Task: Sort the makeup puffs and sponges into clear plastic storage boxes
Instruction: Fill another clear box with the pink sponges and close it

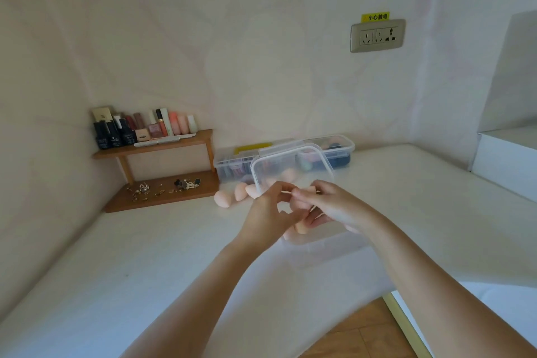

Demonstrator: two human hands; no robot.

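Both hands meet over the middle of the bench: the left hand (268,213) has its fingers curled around the near edge of a clear lid (292,167), which stands tilted up toward the wall, while the right hand (331,206) is closed on a peach sponge (302,202), with another peach piece (301,228) showing just below the palms. Whether that lower piece is gripped or merely resting in the box cannot be told. The clear storage box (325,244) sits directly beneath the hands, its walls almost invisible against the white bench (145,270). That transparency is one risk: a sponge released slightly off could miss the rim and roll. Three loose sponges (232,195) lie just left of the lid, close enough that a swing of the lid could likely knock them toward the wooden shelf (162,192) with its small jewellery. A long filled container (340,151) sits behind; the tilted lid could catch it.
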